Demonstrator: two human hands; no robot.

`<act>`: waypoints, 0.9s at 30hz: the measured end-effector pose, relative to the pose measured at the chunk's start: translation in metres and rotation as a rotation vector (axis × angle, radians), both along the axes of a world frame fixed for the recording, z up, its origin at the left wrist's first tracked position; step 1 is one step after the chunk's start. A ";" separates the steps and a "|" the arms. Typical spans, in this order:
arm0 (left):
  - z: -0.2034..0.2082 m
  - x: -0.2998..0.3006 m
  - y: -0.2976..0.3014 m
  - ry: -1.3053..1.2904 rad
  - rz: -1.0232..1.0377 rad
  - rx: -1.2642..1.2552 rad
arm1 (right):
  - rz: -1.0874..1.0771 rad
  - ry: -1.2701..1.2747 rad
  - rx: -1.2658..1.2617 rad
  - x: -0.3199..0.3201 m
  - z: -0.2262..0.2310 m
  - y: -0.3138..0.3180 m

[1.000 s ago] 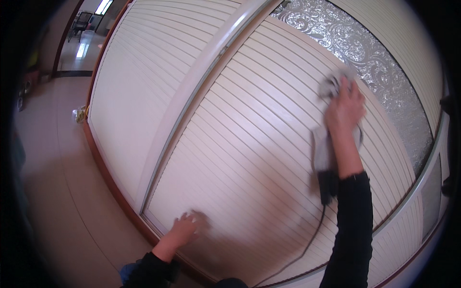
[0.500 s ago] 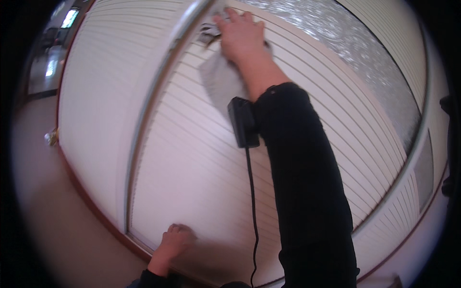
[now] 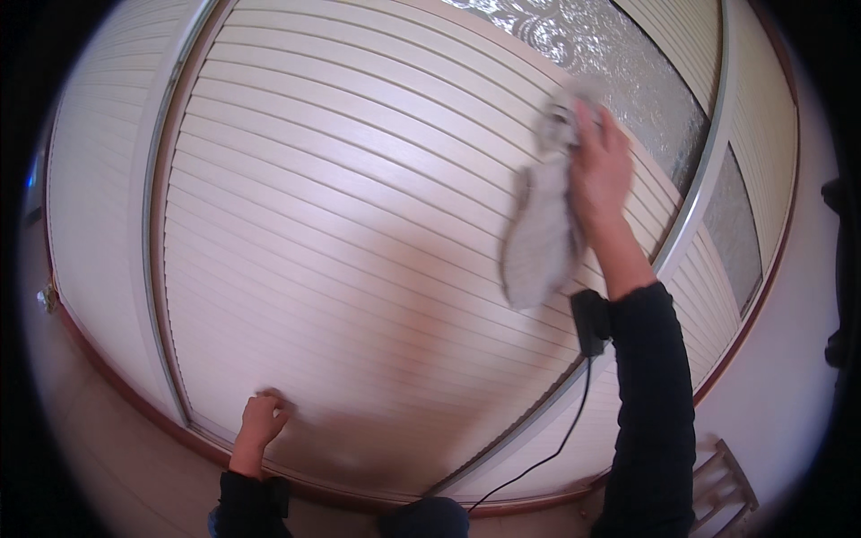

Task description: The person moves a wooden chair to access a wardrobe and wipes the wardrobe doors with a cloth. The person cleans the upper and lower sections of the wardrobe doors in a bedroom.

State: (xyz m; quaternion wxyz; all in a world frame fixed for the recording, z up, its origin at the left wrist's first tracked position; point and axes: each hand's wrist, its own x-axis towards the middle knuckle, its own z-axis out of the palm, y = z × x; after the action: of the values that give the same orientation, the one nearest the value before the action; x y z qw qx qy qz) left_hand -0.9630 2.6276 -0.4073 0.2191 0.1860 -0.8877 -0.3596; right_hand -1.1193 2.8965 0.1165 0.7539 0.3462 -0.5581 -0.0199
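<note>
Right hand (image 3: 599, 175) up at the slatted door panel's (image 3: 341, 224) upper right corner, on the cloth (image 3: 535, 242); fingers stretched, blurred, can't tell how tight the grip. Grey-white cloth hangs below the fingers over the slats, its bunched top by the border of the silver patterned strip (image 3: 628, 81). Hand and cloth hide part of that corner. Left hand (image 3: 260, 420) near the panel's lower left corner, fingers loosely bent, thumb apart, nothing visible in it; contact with the panel unclear.

Black box (image 3: 589, 323) at the right wrist, thin cable (image 3: 560, 448) running down from it across the metal rail (image 3: 708, 179) along the panel's right edge. Second metal rail (image 3: 161, 161) along the left edge. Dark rounded shape (image 3: 426, 518) covers part of the bottom edge. Wooden chair (image 3: 722, 489) right of the right sleeve, partly hidden. Small shiny item (image 3: 47, 298) far left, too small to identify.
</note>
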 end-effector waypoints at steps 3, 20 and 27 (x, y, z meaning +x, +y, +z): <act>-0.008 0.006 0.002 0.017 -0.014 -0.142 | -0.068 -0.041 -0.264 -0.039 -0.006 0.083; 0.011 0.011 0.026 -0.101 -0.171 -0.212 | 0.102 -0.113 -0.363 -0.027 -0.054 0.050; 0.007 0.010 0.024 -0.095 -0.202 -0.212 | 0.196 -0.168 -0.108 0.029 -0.043 -0.061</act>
State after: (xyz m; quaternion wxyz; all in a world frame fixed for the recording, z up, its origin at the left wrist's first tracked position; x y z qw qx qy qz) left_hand -0.9528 2.6515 -0.4002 0.1578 0.0885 -0.9443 -0.2750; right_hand -1.0906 2.8350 0.0736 0.7203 0.3581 -0.5832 0.1129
